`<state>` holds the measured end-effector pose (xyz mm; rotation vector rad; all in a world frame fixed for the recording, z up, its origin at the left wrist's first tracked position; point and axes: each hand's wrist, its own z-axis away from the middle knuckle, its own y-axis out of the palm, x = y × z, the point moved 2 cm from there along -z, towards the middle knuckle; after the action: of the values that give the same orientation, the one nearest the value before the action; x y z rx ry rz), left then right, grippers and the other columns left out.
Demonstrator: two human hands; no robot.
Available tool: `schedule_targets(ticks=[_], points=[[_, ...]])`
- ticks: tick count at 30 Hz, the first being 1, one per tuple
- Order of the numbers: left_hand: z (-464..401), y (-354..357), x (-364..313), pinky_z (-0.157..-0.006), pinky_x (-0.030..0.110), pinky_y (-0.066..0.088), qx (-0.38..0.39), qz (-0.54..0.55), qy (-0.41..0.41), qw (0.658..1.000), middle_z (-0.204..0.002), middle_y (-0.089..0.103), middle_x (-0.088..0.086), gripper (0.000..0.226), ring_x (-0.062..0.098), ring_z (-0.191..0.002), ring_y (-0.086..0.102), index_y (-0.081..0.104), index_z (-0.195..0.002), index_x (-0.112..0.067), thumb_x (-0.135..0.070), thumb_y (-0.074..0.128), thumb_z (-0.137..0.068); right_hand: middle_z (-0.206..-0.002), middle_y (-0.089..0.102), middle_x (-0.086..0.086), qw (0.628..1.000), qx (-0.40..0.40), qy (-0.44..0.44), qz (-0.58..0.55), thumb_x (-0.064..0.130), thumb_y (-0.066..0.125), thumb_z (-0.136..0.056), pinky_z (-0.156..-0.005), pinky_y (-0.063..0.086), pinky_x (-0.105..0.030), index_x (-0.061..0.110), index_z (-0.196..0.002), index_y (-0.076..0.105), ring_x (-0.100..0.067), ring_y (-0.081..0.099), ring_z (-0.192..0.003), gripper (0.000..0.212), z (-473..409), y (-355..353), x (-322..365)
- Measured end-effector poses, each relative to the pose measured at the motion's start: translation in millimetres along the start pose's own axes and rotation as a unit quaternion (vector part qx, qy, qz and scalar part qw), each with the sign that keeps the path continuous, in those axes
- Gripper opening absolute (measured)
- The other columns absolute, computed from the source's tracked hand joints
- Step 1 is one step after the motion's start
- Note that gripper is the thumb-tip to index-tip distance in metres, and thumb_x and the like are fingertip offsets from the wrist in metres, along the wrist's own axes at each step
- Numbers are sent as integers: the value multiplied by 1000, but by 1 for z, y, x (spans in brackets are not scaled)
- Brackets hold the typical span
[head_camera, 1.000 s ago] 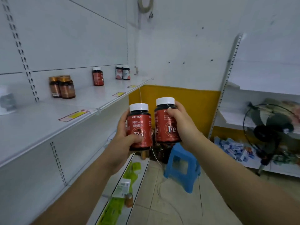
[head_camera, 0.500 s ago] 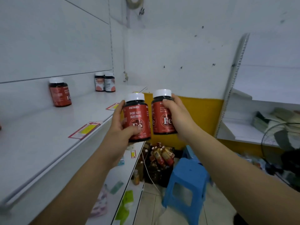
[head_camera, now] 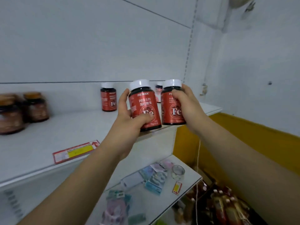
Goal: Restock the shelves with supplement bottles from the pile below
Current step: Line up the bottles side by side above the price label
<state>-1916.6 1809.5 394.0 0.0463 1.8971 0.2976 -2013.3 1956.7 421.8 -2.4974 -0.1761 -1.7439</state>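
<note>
My left hand (head_camera: pixel 128 122) grips a red-labelled, white-capped supplement bottle (head_camera: pixel 143 104) marked Fe. Beside it, my right hand (head_camera: pixel 186 103) holds a second bottle of the same kind (head_camera: pixel 172 103). Both are upright, just above the front edge of the white shelf (head_camera: pixel 48 143). A matching red bottle (head_camera: pixel 108 97) stands at the back of that shelf, and another white-capped bottle (head_camera: pixel 159 92) is partly hidden behind the held ones. At the bottom right lies the pile of bottles (head_camera: pixel 222 203).
Two brown jars with gold lids (head_camera: pixel 24 109) stand blurred at the shelf's left. A red-and-yellow price tag (head_camera: pixel 76 152) sits on the shelf edge. The lower shelf (head_camera: pixel 162 198) carries small packets and a tape roll (head_camera: pixel 178 172). A yellow wall band (head_camera: pixel 251 135) runs at right.
The view has swung left toward the shelf. Both hands have carried their bottles up and left, close over the shelf's front edge. The blue stool and the right-hand shelving are out of view.
</note>
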Motion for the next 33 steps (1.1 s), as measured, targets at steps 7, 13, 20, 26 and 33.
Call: schedule_targets(ticks=[7, 13, 20, 26, 33], points=[[-35, -34, -21, -84, 38, 52, -150, -95, -10, 984, -108, 57, -4, 84, 19, -93, 64, 19, -143, -36, -6, 68, -81, -96, 64, 0, 992, 126, 8, -30, 25, 57, -91, -71, 54, -31, 25, -132, 42, -14, 67, -80, 44, -68, 61, -19], [-65, -71, -17, -86, 36, 48, -155, -267, -70, 949, -113, 58, 0, 84, 15, -96, 60, 28, -140, -28, -2, 74, -75, -104, 63, 0, 979, 202, 13, 9, 21, 64, -86, -73, 52, -32, 31, -125, 41, -15, 65, -89, 46, -110, 94, -38], [-92, -81, 12, -83, 35, 48, -188, -315, -96, 926, -101, 50, -6, 86, 13, -90, 56, 26, -135, -35, 4, 72, -74, -107, 59, 2, 954, 291, -4, 73, 20, 69, -84, -79, 53, -32, 29, -118, 45, -12, 62, -92, 42, -163, 100, -67], [-122, -85, 28, -83, 32, 48, -231, -411, -100, 876, -108, 52, -5, 89, 18, -99, 60, 22, -143, -36, -10, 76, -76, -114, 54, 6, 927, 344, -83, 125, 20, 72, -82, -87, 49, -31, 30, -138, 35, -15, 58, -101, 68, -207, 108, -84], [-147, -80, 39, -84, 27, 44, -263, -422, -100, 862, -117, 49, -7, 89, 12, -104, 54, 18, -145, -36, -7, 71, -80, -142, 44, -4, 896, 341, -184, 217, 32, 70, -84, -102, 39, -33, 19, -147, 26, -22, 47, -125, 79, -235, 125, -95]])
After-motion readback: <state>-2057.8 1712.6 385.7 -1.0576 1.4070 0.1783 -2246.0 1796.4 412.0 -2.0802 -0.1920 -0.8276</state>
